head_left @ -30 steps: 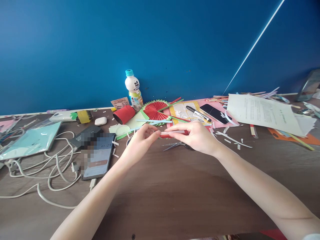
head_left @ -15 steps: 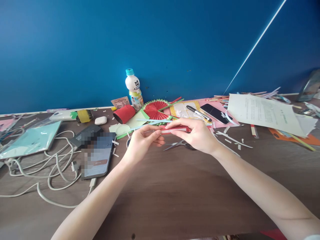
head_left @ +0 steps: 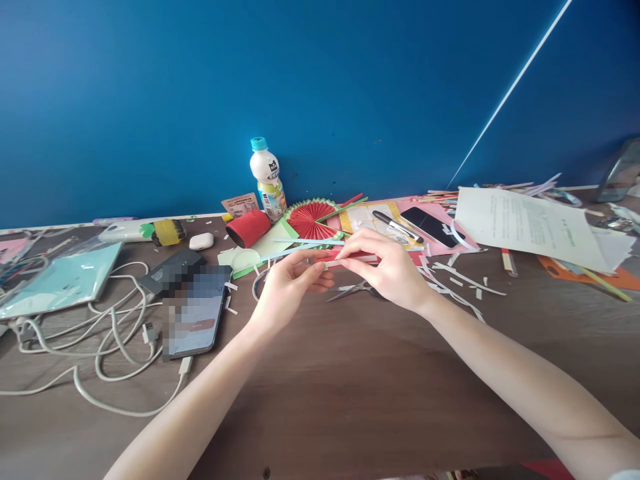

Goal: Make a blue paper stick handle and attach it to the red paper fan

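My left hand [head_left: 290,283] pinches the left end of a red folded paper strip [head_left: 331,255] between thumb and fingers. A narrow white band runs along the strip's near side. My right hand [head_left: 387,272] pinches the same strip close by, with thumb and index finger pressed together. The fingers hide parts of the strip. Just beneath the hands lies a pair of scissors [head_left: 350,291], its handles partly covered by my right hand. Behind them rests a red pleated paper fan [head_left: 309,221] with a green edge. Light blue paper strips [head_left: 280,252] lie beside the left fingers.
A drink bottle [head_left: 269,180] stands by the blue wall next to a red paper tube [head_left: 249,229]. At left are a phone [head_left: 200,320] and tangled white cables [head_left: 115,333]. Pen [head_left: 397,227], dark phone [head_left: 433,227], paper scraps and a printed sheet [head_left: 525,227] lie right.
My right hand has shifted slightly along the strip, its fingers now a little farther right. My left hand has moved slightly to the right. Both keep hold of the strip.
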### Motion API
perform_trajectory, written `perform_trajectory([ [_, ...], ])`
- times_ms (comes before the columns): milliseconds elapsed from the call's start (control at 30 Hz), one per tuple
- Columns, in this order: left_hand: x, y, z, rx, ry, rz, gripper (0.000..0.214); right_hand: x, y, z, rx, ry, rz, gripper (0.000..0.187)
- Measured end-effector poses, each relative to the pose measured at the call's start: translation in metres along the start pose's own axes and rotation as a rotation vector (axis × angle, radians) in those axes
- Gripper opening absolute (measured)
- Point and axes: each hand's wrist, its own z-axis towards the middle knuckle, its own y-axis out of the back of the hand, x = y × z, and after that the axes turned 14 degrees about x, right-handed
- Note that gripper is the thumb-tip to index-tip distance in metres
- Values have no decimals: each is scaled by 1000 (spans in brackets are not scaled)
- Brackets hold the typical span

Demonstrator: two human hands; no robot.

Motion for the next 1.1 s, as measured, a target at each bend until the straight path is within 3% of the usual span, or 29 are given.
perform_trajectory([
  [400, 0, -1, -2, -67, -14, 6, 32, 2, 2, 0, -9, 10, -16, 7],
  [633, -1, -11, -4, -178, -52, 191, 23, 0, 0, 1, 60, -53, -13, 8],
  [767, 1, -14, -6, -162, -81, 247, 21, 5, -3, 0, 49, -41, -56, 2],
  [1100, -1, -16, -10, -125, -101, 260, 18, 12, -2, 0, 43, -47, -104, 8],
])
